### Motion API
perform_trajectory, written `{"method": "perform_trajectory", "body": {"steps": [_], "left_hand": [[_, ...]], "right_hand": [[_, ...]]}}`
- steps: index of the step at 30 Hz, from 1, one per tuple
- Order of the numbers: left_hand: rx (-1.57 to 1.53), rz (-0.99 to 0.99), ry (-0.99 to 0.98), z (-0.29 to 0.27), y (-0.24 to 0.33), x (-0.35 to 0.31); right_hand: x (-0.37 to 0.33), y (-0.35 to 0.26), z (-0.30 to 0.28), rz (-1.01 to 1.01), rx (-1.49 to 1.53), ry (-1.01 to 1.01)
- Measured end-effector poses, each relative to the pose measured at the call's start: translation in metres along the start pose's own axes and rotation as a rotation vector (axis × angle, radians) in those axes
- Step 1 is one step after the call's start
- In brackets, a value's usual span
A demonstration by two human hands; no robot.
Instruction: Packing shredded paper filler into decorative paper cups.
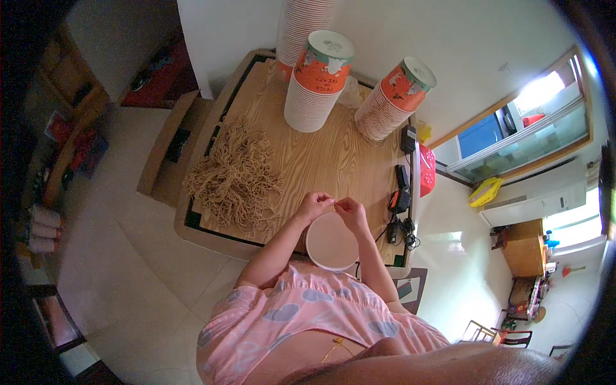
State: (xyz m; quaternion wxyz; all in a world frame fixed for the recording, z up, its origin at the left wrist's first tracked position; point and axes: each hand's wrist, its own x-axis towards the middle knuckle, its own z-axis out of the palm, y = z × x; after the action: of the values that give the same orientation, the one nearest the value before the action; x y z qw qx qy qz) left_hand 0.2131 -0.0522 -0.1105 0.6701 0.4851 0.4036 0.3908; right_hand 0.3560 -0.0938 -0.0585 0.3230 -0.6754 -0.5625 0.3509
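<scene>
An open paper bucket with a pale inside stands close to my body at the table's near edge, its mouth facing up. At its far rim my left hand and my right hand meet, thumbs and fingers pinched together. Whatever lies between the fingertips is too small to make out. A tangled heap of tan twine cords lies on the table to the left of my hands. Beyond my hands stands a tall stack of upside-down orange, green and white paper buckets.
Another bucket stack, with cords around its lower part, stands farther right. A third tall stack rises at the back by the wall. Black adapters and cables line the right edge of the wood-grain table. A cardboard box sits left.
</scene>
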Motion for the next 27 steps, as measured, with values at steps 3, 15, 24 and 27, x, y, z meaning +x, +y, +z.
{"method": "perform_trajectory", "body": {"steps": [3, 15, 24, 27], "left_hand": [[0.138, 0.065, 0.021, 0.0, 0.0, -0.001], [0.131, 0.003, 0.036, 0.001, 0.003, -0.002], [0.346, 0.185, -0.088, -0.002, 0.025, -0.01], [0.577, 0.23, -0.061, 0.0, 0.036, -0.014]], "right_hand": [[-0.001, 0.0, 0.001, -0.021, -0.011, 0.021], [-0.002, -0.003, -0.009, -0.029, 0.033, -0.07], [0.003, 0.009, -0.005, 0.028, 0.106, -0.092], [0.002, 0.007, -0.007, 0.045, 0.093, -0.092]]}}
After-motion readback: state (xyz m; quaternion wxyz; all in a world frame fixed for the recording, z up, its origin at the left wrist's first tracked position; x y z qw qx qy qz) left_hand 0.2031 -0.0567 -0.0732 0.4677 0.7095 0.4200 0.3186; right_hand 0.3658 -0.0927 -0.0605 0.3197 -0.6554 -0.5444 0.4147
